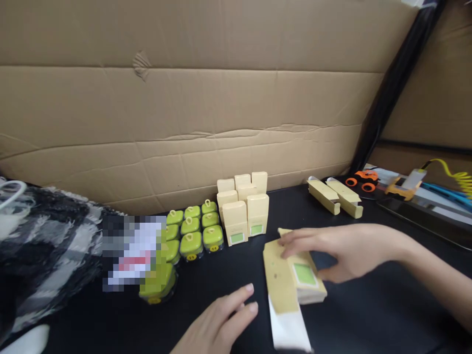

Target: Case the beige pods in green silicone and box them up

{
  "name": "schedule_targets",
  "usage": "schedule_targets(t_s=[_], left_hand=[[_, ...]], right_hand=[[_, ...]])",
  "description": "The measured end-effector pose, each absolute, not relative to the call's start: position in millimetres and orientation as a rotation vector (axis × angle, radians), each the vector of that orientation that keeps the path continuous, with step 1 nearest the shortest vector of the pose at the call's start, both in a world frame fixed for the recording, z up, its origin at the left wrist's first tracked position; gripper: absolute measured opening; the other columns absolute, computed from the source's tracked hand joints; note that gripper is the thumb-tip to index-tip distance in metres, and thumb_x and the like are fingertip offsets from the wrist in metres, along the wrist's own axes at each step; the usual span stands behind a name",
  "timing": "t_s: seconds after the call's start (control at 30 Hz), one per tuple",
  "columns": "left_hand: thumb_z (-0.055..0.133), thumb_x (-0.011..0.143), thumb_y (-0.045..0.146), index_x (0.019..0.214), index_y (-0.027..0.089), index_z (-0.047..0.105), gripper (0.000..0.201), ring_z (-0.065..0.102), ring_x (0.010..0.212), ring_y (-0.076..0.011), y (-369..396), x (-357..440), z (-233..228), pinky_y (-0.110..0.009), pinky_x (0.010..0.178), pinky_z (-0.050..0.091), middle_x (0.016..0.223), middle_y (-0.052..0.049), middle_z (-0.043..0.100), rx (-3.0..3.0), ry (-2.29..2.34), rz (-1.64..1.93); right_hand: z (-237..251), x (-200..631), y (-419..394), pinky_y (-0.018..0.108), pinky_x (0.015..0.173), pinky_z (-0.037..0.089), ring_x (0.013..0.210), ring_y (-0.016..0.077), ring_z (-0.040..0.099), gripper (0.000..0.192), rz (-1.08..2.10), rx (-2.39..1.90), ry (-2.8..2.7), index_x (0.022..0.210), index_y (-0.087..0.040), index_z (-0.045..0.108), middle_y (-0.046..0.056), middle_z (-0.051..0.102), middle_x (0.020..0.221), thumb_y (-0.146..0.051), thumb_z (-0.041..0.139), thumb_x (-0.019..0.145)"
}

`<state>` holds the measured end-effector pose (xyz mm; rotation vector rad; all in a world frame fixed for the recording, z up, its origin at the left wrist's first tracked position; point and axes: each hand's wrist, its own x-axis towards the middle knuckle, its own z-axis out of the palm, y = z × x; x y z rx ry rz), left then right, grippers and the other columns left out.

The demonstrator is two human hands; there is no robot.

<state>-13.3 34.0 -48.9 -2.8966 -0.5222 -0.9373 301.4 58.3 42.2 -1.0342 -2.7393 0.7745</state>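
With the right hand [332, 250] pinching the open box [295, 275] and the left hand [217, 324] spread empty, its loose flap [289, 329] could crease against the surface [368, 314].

upright boxes [243, 209] stand right of the cases [191, 231], behind the flat carton [291, 280].

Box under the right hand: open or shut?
Open. The box under the right hand has its near flap folded out flat toward the camera.
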Motion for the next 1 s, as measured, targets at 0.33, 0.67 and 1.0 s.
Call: schedule_targets(t_s=[0.33,0.67,1.0], left_hand=[[0.048,0.093,0.035,0.13,0.025,0.049,0.038,0.063,0.104,-0.0185,23.8,-14.5,-45.9,-0.027,0.081,0.057,0.133,-0.014,0.051,-2.949,-0.58,-0.876],[0.044,0.096,0.029,0.104,0.016,0.051,0.016,0.073,0.084,-0.0167,24.1,-6.2,-28.1,-0.024,0.066,0.061,0.104,-0.012,0.072,-2.944,-0.487,-0.963],[0.05,0.084,0.016,0.104,0.013,0.053,0.02,0.073,0.081,-0.0195,21.8,-11.3,-26.6,-0.024,0.066,0.06,0.109,-0.018,0.065,-3.104,-0.513,-1.05]], right_hand=[[14.1,251.6,34.1,0.029,0.092,0.05,0.113,0.0195,0.058,0.036,0.593,-0.73,-2.531,0.121,-0.025,0.058,0.009,0.06,0.121,-0.021,0.062,0.085],[-13.7,245.6,17.3,0.033,0.079,0.05,0.092,0.0223,0.066,0.057,0.081,-0.461,-2.718,0.124,-0.014,0.05,0.014,0.067,0.109,-0.048,0.065,0.081],[-35.4,236.4,5.8,0.034,0.075,0.053,0.074,0.0178,0.065,0.029,-0.077,-0.322,-2.518,0.108,-0.017,0.064,0.006,0.072,0.098,-0.011,0.059,0.08]])
